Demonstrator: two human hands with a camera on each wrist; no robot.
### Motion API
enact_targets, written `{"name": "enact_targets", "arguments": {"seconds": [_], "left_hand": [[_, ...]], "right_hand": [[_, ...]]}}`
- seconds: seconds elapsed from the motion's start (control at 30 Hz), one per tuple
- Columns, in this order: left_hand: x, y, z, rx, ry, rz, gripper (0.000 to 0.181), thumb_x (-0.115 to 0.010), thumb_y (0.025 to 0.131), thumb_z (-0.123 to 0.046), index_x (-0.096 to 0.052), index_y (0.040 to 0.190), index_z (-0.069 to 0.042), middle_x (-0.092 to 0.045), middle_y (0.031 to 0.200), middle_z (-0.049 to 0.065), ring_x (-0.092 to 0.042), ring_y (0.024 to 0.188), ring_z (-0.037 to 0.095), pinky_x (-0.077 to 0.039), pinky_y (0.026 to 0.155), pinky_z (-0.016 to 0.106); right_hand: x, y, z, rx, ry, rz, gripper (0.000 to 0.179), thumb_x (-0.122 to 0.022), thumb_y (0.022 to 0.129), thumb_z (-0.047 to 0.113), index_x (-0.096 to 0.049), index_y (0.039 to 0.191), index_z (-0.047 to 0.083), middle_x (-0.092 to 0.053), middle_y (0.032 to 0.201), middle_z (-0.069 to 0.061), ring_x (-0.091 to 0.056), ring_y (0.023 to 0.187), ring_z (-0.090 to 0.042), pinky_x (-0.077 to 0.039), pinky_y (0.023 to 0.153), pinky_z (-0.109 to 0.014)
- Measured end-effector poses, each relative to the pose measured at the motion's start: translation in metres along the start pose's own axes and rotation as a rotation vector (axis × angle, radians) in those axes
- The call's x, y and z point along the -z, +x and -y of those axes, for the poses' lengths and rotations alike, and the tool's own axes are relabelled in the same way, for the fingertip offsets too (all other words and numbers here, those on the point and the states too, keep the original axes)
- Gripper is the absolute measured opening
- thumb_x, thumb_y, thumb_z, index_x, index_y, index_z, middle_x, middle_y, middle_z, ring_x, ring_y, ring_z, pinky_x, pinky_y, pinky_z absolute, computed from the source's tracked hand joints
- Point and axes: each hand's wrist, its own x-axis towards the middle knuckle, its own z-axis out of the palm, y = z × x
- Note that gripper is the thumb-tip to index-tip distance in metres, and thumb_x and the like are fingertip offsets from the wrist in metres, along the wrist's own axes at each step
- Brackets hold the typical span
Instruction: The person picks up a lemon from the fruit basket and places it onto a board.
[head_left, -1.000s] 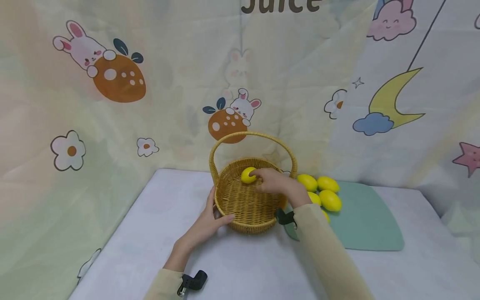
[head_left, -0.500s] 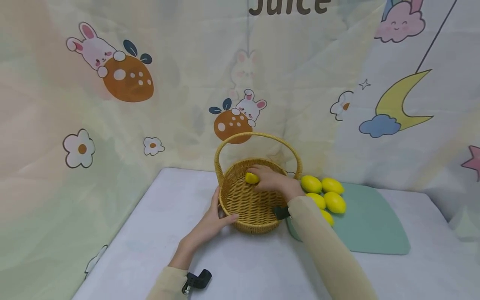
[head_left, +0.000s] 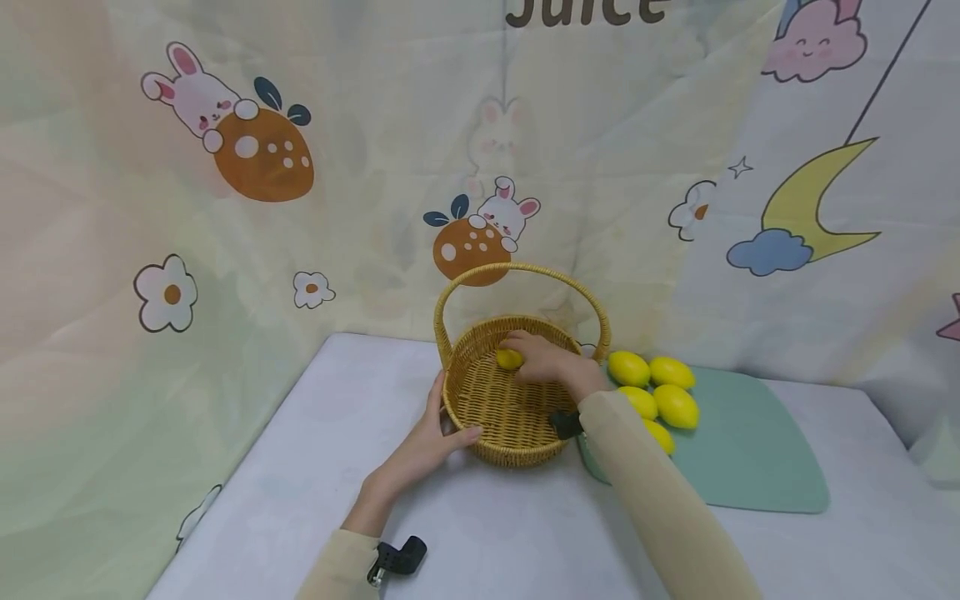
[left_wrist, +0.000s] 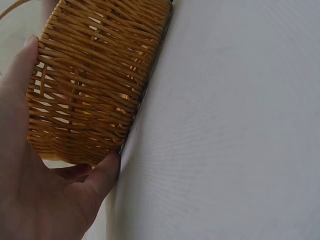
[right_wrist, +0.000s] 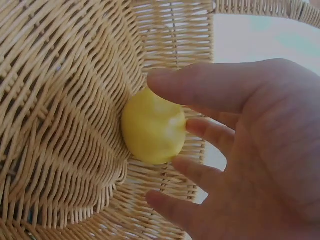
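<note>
A round wicker basket (head_left: 517, 454) with a tall hoop handle stands on the table. My left hand (head_left: 420, 446) grips its left side, with the thumb over the rim; in the left wrist view the fingers press low on the woven wall. Inside, toward the back left, sits a yellow lemon (head_left: 509, 359). My right hand (head_left: 547, 360) reaches in over the basket's right side. In the right wrist view, its thumb and fingertips hold the lemon (right_wrist: 152, 127), which lies against the wicker. The lemon's far side is hidden.
Several more lemons (head_left: 677, 407) lie clustered right of the basket on a green mat (head_left: 757, 458). My right forearm partly covers some of them. A printed fabric backdrop (head_left: 375, 150) hangs behind the white table (head_left: 300, 467).
My right hand has closed in over the lemon, covering more of it, and the lemon has shifted slightly. The left hand keeps its grip. The head view has turned slightly left.
</note>
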Motion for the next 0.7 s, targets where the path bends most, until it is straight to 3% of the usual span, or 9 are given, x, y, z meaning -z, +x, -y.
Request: {"name": "enact_targets", "arguments": {"seconds": [0.33,0.53,0.7], "left_hand": [[0.000,-0.002,0.000,-0.006,-0.001,0.005,0.109,-0.076,0.087,-0.042,0.011,0.152,-0.053,-0.005,0.166,-0.011,-0.014,0.154,0.019,-0.019,0.123,0.054],[0.001,-0.002,0.000,-0.009,-0.001,0.006,0.109,-0.075,0.087,-0.042,0.011,0.151,-0.053,-0.005,0.167,-0.010,-0.014,0.155,0.020,-0.019,0.123,0.054],[0.002,0.000,0.001,-0.010,0.002,0.005,0.109,-0.076,0.087,-0.042,0.011,0.151,-0.054,-0.006,0.166,-0.011,-0.015,0.154,0.019,-0.018,0.123,0.054]], "right_hand": [[-0.001,-0.004,0.016,0.078,0.035,-0.002,0.053,-0.068,0.089,0.009,-0.056,0.141,0.010,-0.049,0.147,-0.009,-0.045,0.136,-0.031,-0.039,0.111,-0.050],[-0.002,-0.003,0.017,0.092,0.083,-0.072,0.060,-0.066,0.087,0.002,-0.052,0.144,0.011,-0.043,0.152,-0.009,-0.049,0.131,-0.027,-0.044,0.108,-0.046],[-0.002,-0.003,0.016,0.092,0.139,-0.064,0.063,-0.064,0.089,0.001,-0.046,0.149,0.009,-0.041,0.154,-0.010,-0.052,0.130,-0.032,-0.048,0.104,-0.046]]}}
